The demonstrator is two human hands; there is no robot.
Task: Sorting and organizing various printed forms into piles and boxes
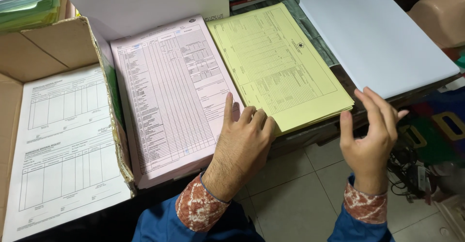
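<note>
Nearest us, our left hand [244, 145] lies on the pink stack [169, 97], forefinger stretched out along its right edge, the other fingers curled at the corner of the yellow stack [281, 68]. It pinches nothing; it presses down flat. Our right hand [370, 138] hangs in the air to the right, fingers loosely spread and upright, holding nothing, just below the near corner of the white stack [375, 36]. Between the two hands sits the yellow stack's near edge, jutting slightly over the table lip. To do this well, we judge, the left forefinger should stay flat so the pink sheets do not slide, and the right should meet the yellow corner squarely to lift a single sheet. Off to the left of the left hand, a cardboard box [53, 43] holds white forms [63, 145]. Beyond the hands, the three stacks run on, side by side.
</note>
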